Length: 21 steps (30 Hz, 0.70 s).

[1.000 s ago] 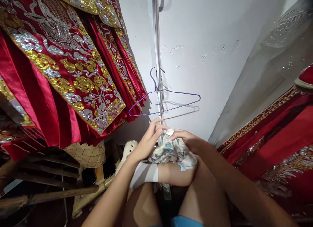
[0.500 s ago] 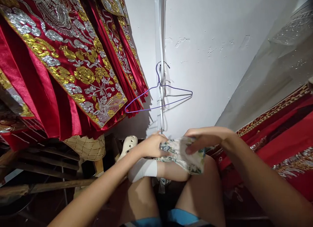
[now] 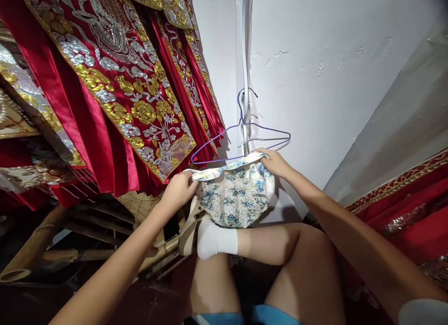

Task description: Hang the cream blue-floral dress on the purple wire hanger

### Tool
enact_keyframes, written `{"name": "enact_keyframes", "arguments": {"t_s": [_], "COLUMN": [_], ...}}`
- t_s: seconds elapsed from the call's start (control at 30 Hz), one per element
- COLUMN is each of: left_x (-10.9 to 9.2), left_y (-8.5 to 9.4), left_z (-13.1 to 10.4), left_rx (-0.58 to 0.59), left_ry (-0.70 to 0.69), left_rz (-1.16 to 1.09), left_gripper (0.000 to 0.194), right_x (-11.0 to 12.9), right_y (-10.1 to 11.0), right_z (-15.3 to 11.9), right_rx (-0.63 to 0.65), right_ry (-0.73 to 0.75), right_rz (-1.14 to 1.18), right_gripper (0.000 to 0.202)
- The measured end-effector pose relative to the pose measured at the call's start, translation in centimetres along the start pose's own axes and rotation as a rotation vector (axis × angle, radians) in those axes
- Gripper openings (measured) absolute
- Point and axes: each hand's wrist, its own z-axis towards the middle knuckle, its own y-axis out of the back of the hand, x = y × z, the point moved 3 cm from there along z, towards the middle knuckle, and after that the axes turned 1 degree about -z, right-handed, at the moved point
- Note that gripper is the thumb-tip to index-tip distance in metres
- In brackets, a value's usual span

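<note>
A white cloth piece with blue and green floral print (image 3: 236, 201) is spread between my two hands, just above my crossed leg. It has a folded band along its top edge and a rounded lower part; I cannot tell exactly what kind of item it is. My left hand (image 3: 180, 190) pinches the left end of the band. At the other end, my right hand (image 3: 275, 162) has its fingers closed round the cloth. Directly behind the band, a purple wire hanger (image 3: 219, 136) hangs by a white strip on the wall.
Red robes with gold and silver sequins (image 3: 143, 113) hang at the left. Below them are a bamboo frame (image 3: 58, 255) and a pale clog (image 3: 189, 231). More red trimmed cloth (image 3: 409, 213) lies along the right. My white-socked foot (image 3: 217, 241) rests across my other leg.
The cloth was bunched low over my leg; now it is raised and stretched wide. My left hand has moved left and up, my right hand up.
</note>
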Motion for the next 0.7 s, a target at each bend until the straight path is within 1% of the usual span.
{"name": "enact_keyframes", "arguments": {"t_s": [0.07, 0.13, 0.17, 0.23, 0.3, 0.37, 0.4, 0.47, 0.57, 0.6, 0.63, 0.7], "left_x": [0.2, 0.3, 0.2, -0.2, -0.7, -1.1, -1.2, -1.2, -0.8, -0.8, -1.0, -2.0], "left_y": [0.4, 0.5, 0.5, 0.3, 0.0, -0.3, -0.5, -0.9, -1.0, -0.8, -0.4, 0.8], "left_z": [-0.1, 0.1, 0.4, 1.2, 2.4, 3.8, 4.4, 5.4, 6.2, 6.3, 6.5, 6.8], "left_rx": [-0.041, -0.074, -0.090, -0.122, -0.142, -0.135, -0.112, -0.027, 0.097, 0.102, 0.076, -0.037], "left_ry": [0.034, 0.042, 0.039, 0.032, 0.029, 0.028, 0.034, 0.069, 0.117, 0.112, 0.086, -0.022], "left_rz": [-0.029, -0.098, -0.144, -0.221, -0.244, -0.216, -0.185, -0.112, -0.040, -0.046, -0.076, -0.194], "left_gripper": [0.012, 0.012, 0.016, 0.030, 0.046, 0.051, 0.051, 0.044, 0.032, 0.032, 0.035, 0.043], "right_x": [-0.4, -0.4, -0.4, 0.0, 0.6, 1.3, 1.6, 2.1, 2.6, 2.7, 2.8, 2.9], "right_y": [-0.2, 0.3, 0.8, 1.7, 2.5, 2.9, 3.0, 3.1, 3.2, 3.1, 3.0, 2.7], "right_z": [-0.2, -1.1, -1.6, -2.6, -3.4, -3.9, -4.1, -4.4, -4.8, -4.9, -5.0, -5.2], "right_rx": [-0.003, -0.026, -0.027, -0.019, -0.003, 0.007, 0.003, -0.025, -0.069, -0.071, -0.066, -0.041], "right_ry": [-0.017, -0.026, -0.029, -0.039, -0.059, -0.078, -0.082, -0.081, -0.080, -0.088, -0.097, -0.116], "right_rz": [-0.022, -0.027, -0.018, 0.016, 0.047, 0.060, 0.059, 0.041, 0.017, 0.020, 0.029, 0.069], "right_gripper": [0.030, 0.019, 0.016, 0.012, 0.012, 0.012, 0.011, 0.010, 0.010, 0.010, 0.010, 0.009]}}
